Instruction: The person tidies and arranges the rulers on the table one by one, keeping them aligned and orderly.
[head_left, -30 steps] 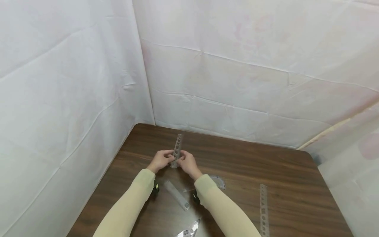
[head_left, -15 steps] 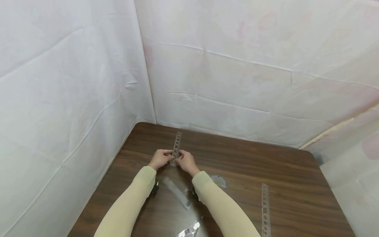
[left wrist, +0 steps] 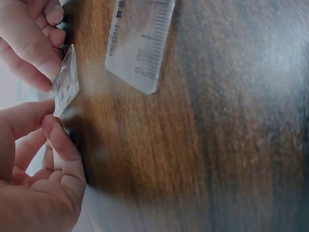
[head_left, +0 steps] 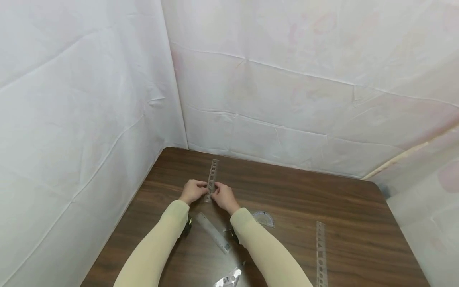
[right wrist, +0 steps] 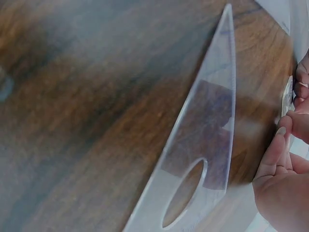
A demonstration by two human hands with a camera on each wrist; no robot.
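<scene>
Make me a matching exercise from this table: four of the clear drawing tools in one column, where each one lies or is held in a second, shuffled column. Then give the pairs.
Things:
1. stencil ruler
2. flat ruler
3. protractor
4. second stencil

Places:
A. lying alone near the table's right edge
B. just right of the right sleeve
C. pinched at its near end by both hands
D. on the table between the two forearms

Pairs: 1-C, 2-D, 3-B, 4-A

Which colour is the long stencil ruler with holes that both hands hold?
The long perforated plastic stencil ruler is clear and colourless, looking greyish against the brown table; the head view shows it best.
</scene>
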